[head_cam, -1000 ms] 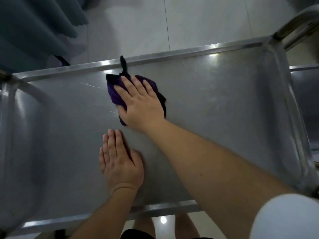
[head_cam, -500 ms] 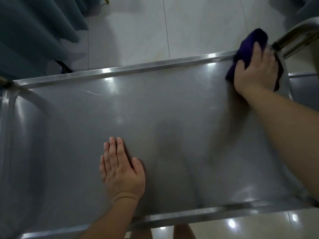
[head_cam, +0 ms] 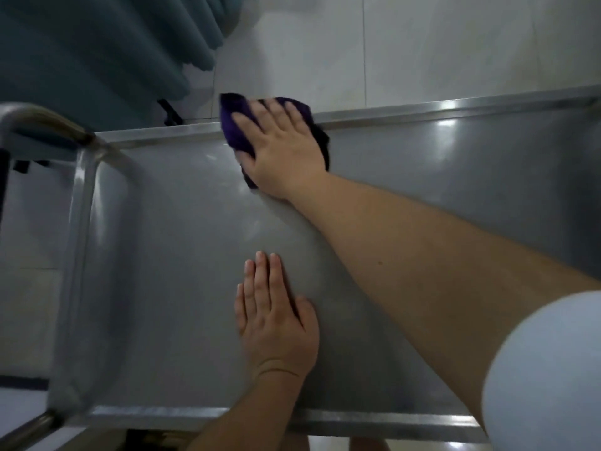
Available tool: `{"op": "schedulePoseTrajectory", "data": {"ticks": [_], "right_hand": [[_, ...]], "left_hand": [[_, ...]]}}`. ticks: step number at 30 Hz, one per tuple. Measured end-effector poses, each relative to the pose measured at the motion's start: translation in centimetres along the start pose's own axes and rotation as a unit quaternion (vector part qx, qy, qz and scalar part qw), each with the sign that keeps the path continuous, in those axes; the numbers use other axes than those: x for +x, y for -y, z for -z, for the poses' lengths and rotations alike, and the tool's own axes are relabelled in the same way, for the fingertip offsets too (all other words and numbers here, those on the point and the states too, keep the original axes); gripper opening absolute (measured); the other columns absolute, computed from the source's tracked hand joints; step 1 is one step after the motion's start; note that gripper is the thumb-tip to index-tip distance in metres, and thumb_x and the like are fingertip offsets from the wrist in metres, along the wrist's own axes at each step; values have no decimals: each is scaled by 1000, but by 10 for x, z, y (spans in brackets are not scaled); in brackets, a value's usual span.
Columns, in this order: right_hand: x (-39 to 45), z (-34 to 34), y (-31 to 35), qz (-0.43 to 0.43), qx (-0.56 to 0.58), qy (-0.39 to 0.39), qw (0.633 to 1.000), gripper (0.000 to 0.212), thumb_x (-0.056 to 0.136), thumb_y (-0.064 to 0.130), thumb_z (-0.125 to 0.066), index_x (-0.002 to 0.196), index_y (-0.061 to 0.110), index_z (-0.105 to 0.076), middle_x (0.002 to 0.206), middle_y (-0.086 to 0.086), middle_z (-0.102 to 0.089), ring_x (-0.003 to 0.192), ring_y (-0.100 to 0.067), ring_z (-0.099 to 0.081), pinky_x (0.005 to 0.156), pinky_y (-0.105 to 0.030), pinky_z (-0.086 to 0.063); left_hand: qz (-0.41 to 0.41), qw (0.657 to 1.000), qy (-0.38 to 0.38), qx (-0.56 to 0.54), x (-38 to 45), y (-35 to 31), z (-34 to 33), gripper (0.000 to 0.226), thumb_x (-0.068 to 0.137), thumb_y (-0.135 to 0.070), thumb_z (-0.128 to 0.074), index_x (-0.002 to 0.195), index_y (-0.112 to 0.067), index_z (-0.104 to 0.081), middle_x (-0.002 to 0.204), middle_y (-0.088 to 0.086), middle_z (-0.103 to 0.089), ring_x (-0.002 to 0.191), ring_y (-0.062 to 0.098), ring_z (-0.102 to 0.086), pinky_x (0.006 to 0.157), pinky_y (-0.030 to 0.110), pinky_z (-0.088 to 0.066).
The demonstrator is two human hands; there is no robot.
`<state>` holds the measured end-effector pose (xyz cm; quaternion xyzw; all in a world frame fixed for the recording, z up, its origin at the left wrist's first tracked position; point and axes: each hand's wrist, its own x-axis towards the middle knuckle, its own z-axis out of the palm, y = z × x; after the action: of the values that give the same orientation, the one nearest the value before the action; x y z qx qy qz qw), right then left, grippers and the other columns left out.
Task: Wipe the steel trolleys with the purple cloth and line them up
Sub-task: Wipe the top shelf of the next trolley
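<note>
Right hand (head_cam: 286, 151): fingers straight and spread, pressing the purple cloth (head_cam: 232, 122) flat against the far rim of the steel trolley (head_cam: 169, 255). Cloth bunched, dark purple, mostly hidden under the palm. Left hand (head_cam: 276, 323): fingers straight, together, flat on the dull grey tray. Trolley's right end is cut off; left handle (head_cam: 39, 120) blurred.

Left hand (head_cam: 276, 323) flat — right hand (head_cam: 283, 148) outstretched, fingers spread.

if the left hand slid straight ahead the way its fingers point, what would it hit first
Likely the right forearm, which crosses the trolley top just beyond the left hand. The arm may be raised above the steel; if so, the far rim comes next.
</note>
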<state>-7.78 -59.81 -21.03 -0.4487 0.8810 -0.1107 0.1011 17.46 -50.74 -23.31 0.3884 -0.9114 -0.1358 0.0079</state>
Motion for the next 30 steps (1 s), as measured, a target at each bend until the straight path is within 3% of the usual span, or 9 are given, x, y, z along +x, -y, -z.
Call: {"op": "schedulePoseTrajectory", "data": {"ticks": [3,7,14,22,26,30], "right_hand": [[19,-1,4,93,-10,33,995,59,108,50,-26,165,34,-24,174,2,-19,160,-23,-13,130,-44,-2],[10,6,-20,88,-8,32,996,58,108,49,-28,165,35,-25,174,5,-18,160,-20,-14,129,-40,-2],[-65,45,-159,-73,-9,-30,997,60,105,51,-37,162,31,-35,170,1,-30,156,-26,-27,127,-38,-10],[-172,85,-303,-287,-15,-78,955,70,101,53,-28,164,23,-26,173,-10,-21,158,-33,-19,130,-45,-9],[-223,88,-328,-359,-36,-70,930,68,104,55,-25,165,25,-21,175,-6,-13,159,-30,-15,130,-47,-8],[-277,71,-300,-387,-25,-91,917,67,104,56,-23,164,25,-21,174,-7,-15,159,-29,-14,130,-47,-9]], "left_hand": [[3,1000,-2,10,-1,1,-2,75,98,-41,-39,168,-18,-26,176,-3,-17,163,16,-8,132,44,-9],[4,1000,-8,9,-2,2,-4,75,97,-42,-40,167,-19,-28,176,-4,-18,163,14,-8,132,45,-11],[-2,1000,-11,10,0,1,-3,76,95,-40,-42,166,-14,-32,175,3,-24,163,20,-15,132,44,-11],[-1,1000,-28,-5,0,-4,3,77,92,-39,-40,163,-9,-37,172,10,-31,160,29,-24,130,52,-18],[-3,1000,-27,-3,1,-3,1,77,92,-38,-40,163,-9,-35,172,11,-29,161,29,-23,130,50,-16],[1,1000,-23,-8,0,-5,3,77,91,-36,-42,164,-9,-33,173,11,-28,161,29,-21,131,50,-14]]}}
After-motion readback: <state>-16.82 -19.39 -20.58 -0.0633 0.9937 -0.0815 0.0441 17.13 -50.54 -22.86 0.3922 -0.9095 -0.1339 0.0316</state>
